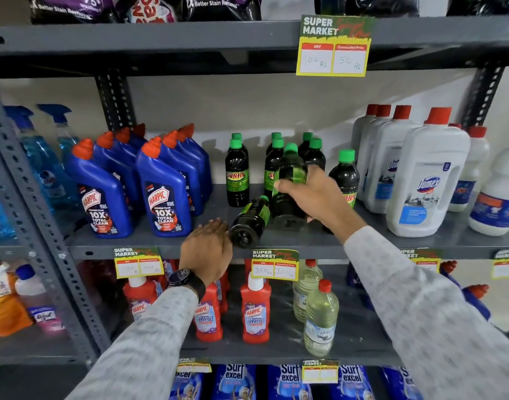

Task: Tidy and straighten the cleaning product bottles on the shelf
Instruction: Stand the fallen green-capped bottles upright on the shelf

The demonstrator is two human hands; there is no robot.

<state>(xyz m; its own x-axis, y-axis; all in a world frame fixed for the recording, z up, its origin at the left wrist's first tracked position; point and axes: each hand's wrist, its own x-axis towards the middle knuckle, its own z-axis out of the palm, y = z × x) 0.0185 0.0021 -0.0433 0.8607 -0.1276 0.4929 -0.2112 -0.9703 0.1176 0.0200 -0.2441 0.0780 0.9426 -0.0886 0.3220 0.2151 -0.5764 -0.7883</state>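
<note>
Green-capped dark bottle lies toppled at frame centre on the shelf lip, base toward camera, long axis running back and right. Left hand is nearer, fingertips curled loosely at its base. Right hand grips a second bottle, tilted, just behind.

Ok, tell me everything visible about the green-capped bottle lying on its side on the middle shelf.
The fallen bottle is small, dark and glossy, apparently plastic, with a green label band and green cap. It lies tipped on the grey shelf, base toward the camera at the front edge, cap pointing back. The left hand touches its base; the bottle held by the right hand stands immediately beside it.
</note>
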